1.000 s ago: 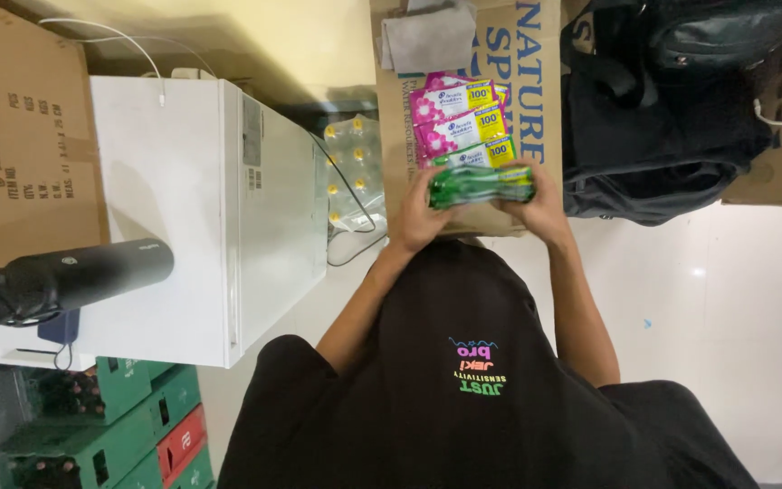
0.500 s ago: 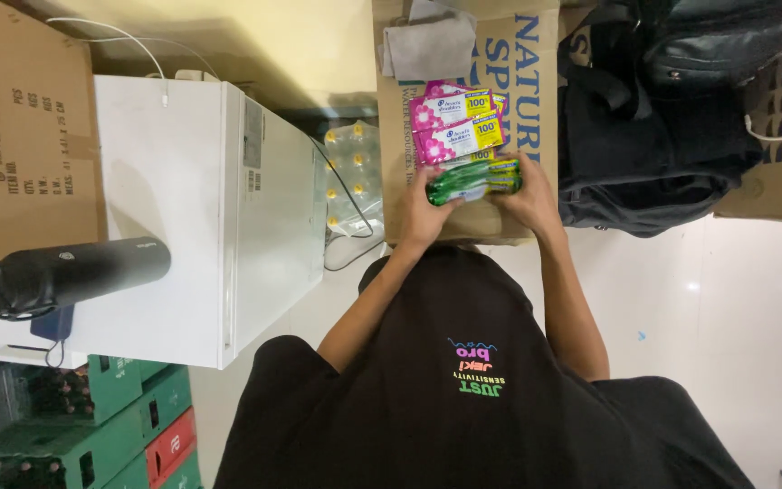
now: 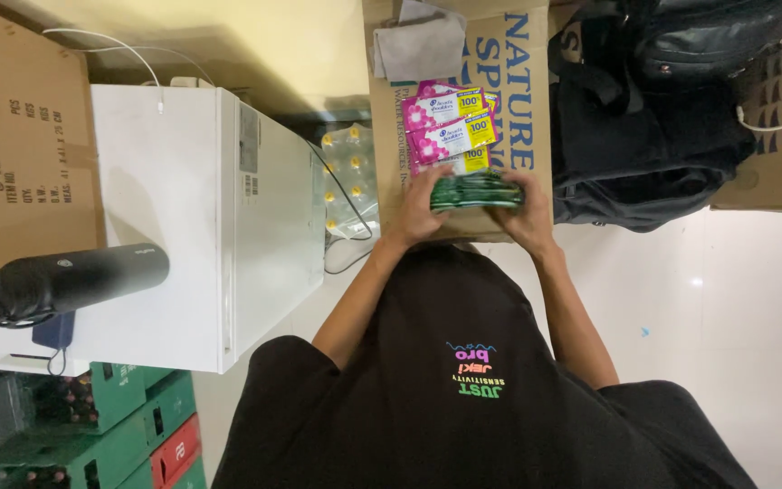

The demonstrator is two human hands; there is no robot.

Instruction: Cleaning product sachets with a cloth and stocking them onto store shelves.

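Observation:
Both hands hold a stack of green sachets [image 3: 475,192] over a brown cardboard box [image 3: 518,118]. My left hand [image 3: 418,213] grips the stack's left end and my right hand [image 3: 529,213] grips its right end. Just beyond the stack, pink and white sachets [image 3: 450,122] with yellow corners lie in rows on the box top. A grey cloth [image 3: 420,43] lies at the far end of the box.
A white appliance [image 3: 183,208] stands to the left, with a black cylinder [image 3: 65,281] on it. A wrapped pack of bottles [image 3: 348,181] sits between appliance and box. Black bags [image 3: 653,109] lie to the right. Green and red crates [image 3: 119,426] stand at lower left, another carton [image 3: 11,136] at far left.
The green stack has turned from tilted, showing its glossy face, to lying flatter between my hands, slightly closer to the box top. Both hands stay on its ends.

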